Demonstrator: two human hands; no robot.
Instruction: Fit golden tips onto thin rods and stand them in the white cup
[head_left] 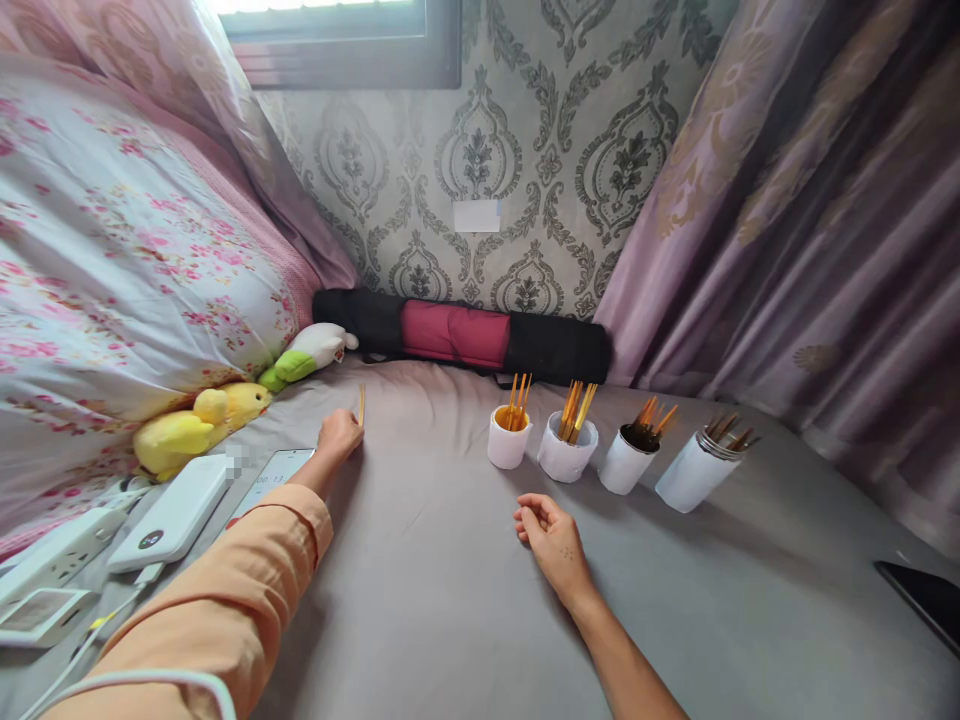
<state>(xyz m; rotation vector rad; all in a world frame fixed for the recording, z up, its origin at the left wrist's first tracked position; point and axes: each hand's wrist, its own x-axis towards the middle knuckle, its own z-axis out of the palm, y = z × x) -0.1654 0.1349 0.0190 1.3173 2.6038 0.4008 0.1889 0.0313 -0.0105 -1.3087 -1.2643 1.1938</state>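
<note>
My left hand (341, 434) is closed around a thin wooden stick (362, 400), which points upward from the fingers over the grey sheet. My right hand (553, 540) rests loosely curled in front of the cups, with nothing visible in it. Several white-wrapped cups stand in a row to the right. A small cup (508, 447) and a wider cup (568, 460) hold yellowish sticks (576, 410). Further right, a dark-lined cup (624, 468) holds orange-brown sticks (654, 415), and a taller, tilted-looking can (691, 480) holds dark brown sticks (726, 430).
Left of my left arm lie a phone (274, 472), a white power bank (171, 520) with a cable, and a power strip (56, 550). Plush toys (199, 425) lean by the floral bedding. A black-and-red roll (457, 335) lies along the wall. A dark device (919, 605) is at the right edge.
</note>
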